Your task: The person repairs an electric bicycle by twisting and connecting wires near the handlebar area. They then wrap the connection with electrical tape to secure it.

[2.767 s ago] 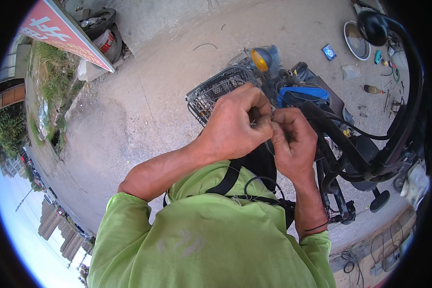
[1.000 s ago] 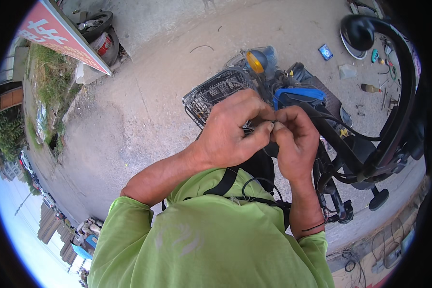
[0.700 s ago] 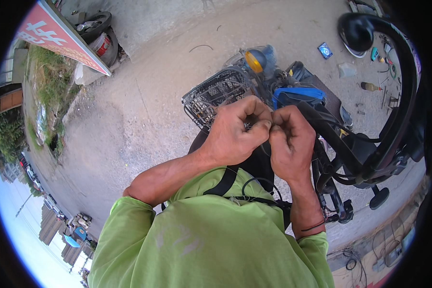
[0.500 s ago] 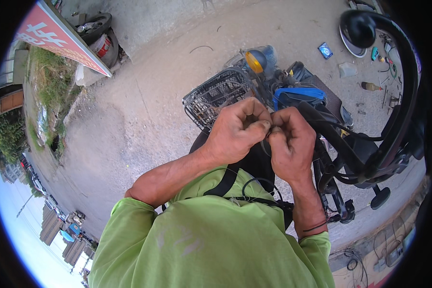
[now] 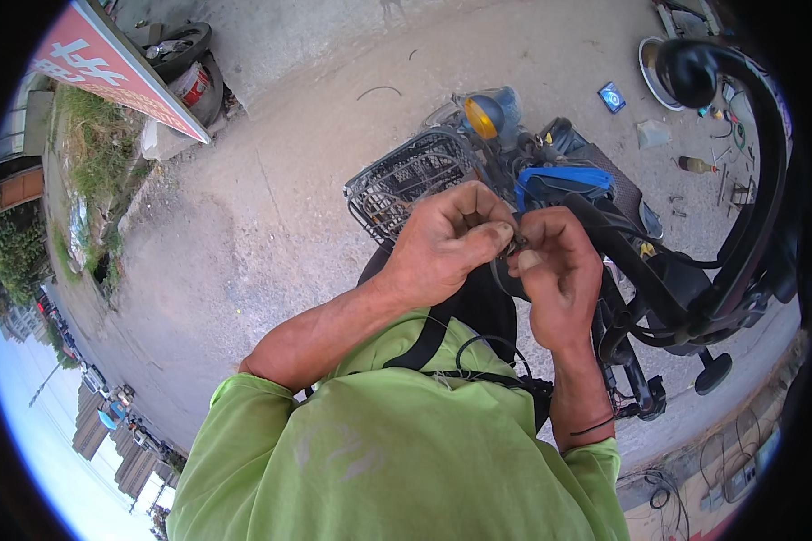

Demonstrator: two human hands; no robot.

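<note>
The small dark metal part (image 5: 515,243) sits pinched between the two hands, right above the black handlebar stem (image 5: 505,279) of the electric scooter (image 5: 604,225), and it is too small and too covered by fingertips to say what kind of piece it is. The left hand (image 5: 447,239) is curled tight, thumb and forefinger pressed onto the part from the basket side of the stem. The right hand (image 5: 558,266) is likewise clenched on it from the seat side, thumb tip up against the left thumb.

Compared with the frames from a second ago, very little has shifted: the hands have stayed knuckle to knuckle over the stem, only the fingertips have worked slightly and the head has tipped a touch, so the black curved bar (image 5: 758,162) at the edge of the view sits a little differently. I judge this to be fine fiddling still in progress, with the part neither seated nor let go.

Ahead of the stem is the wire basket (image 5: 397,180), beyond it an orange lamp (image 5: 483,115), and to the seat side a blue cover (image 5: 564,180). Past the scooter, small tools and a blue packet (image 5: 612,96) lie on the concrete ground (image 5: 271,180)
</note>
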